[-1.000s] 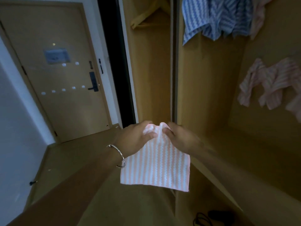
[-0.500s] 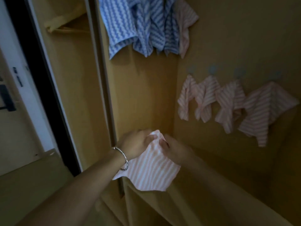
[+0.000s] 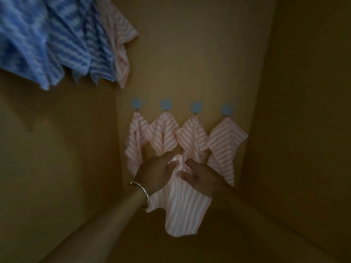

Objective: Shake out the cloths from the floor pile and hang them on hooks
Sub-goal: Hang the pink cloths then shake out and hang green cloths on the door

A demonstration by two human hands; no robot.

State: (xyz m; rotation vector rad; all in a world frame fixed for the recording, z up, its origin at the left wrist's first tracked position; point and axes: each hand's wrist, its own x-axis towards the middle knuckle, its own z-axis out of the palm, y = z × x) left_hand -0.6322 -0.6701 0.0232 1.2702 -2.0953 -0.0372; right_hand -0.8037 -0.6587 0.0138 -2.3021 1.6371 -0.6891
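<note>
A pink-and-white striped cloth [image 3: 182,207] hangs between my hands in front of the wardrobe's back wall. My left hand [image 3: 154,172], with a metal bangle on the wrist, pinches its top corner. My right hand [image 3: 199,175] holds the same corner from the right, fingers partly spread. Just above and behind my hands hang several pink striped cloths [image 3: 224,143], each on a round blue hook [image 3: 195,107]. The floor pile is out of view.
Blue striped cloths [image 3: 47,38] and one pink cloth [image 3: 119,44] hang higher up at the left. Wooden wardrobe walls [image 3: 303,111] close in on the left, back and right. Bare wall shows to the right of the hook row.
The view has swung right from the door into the wardrobe. My hands carried the cloth forward and up, close under the row of hung pink cloths.
</note>
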